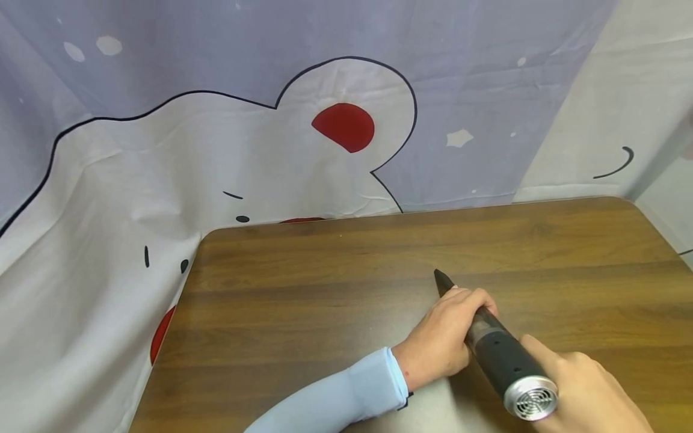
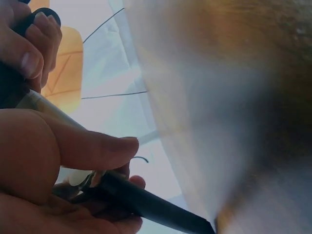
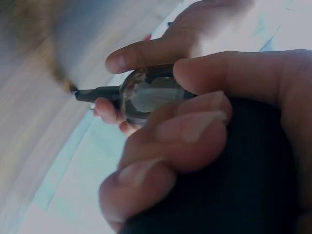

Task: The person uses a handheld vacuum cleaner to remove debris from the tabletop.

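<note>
A black handheld vacuum cleaner [image 1: 503, 361] slants over the table, its silver vented end [image 1: 533, 399] toward me. Its dark, narrow nozzle [image 1: 443, 281] points away and down, the tip close to the wood. My left hand [image 1: 441, 337] holds the front part from the left, near the nozzle's base; in the left wrist view the thumb [image 2: 102, 148] lies along one side and the fingers reach underneath. My right hand [image 1: 587, 391] grips the black body, the fingers [image 3: 180, 131] curled round it in the right wrist view. A see-through dust cup [image 3: 156, 95] shows between the hands.
The brown wooden table [image 1: 303, 300] spreads beneath both hands. A printed curtain [image 1: 216, 156], lilac and white with red shapes, hangs along the table's back and left edges. Pale fabric also borders the right side. A light blue sleeve [image 1: 346, 388] covers the left forearm.
</note>
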Tool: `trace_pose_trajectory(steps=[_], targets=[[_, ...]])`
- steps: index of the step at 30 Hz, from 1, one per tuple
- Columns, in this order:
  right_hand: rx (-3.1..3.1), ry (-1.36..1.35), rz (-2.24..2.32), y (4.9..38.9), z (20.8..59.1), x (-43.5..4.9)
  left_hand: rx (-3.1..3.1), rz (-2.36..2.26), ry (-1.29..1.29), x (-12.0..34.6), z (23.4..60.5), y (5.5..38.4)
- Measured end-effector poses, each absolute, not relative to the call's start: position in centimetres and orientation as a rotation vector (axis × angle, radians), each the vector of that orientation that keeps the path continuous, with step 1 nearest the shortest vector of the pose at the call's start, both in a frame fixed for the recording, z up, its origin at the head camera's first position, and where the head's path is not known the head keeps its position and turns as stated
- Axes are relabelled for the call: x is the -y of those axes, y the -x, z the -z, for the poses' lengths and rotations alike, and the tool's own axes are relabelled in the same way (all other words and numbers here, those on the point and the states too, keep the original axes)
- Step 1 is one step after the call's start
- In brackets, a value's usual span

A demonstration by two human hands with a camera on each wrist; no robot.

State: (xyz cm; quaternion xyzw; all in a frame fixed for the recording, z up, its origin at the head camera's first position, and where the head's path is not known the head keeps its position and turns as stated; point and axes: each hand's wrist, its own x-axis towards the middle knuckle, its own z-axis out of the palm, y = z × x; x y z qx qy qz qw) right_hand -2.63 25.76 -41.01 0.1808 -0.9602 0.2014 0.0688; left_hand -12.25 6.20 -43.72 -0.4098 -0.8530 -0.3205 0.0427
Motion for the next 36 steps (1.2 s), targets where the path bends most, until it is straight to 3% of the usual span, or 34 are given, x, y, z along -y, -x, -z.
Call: trace_pose_trajectory(steps=[10,19,28,36], targets=[[2.704,-0.664,-0.641,4.4,42.2,-24.1,2.546,0.793,1.138,-4.2,44.3,13.0],[2.515,-0.850,-1.045,7.0,43.5,-23.1,2.542,0.752,1.065,-0.3,44.1,13.6],[2.463,-0.578,-2.083,9.2,42.6,-22.7,2.490,0.629,0.979,1.9,44.0,14.8],[2.389,-0.192,-2.108,12.2,43.9,-21.5,2.585,0.498,0.923,3.1,45.0,16.4]])
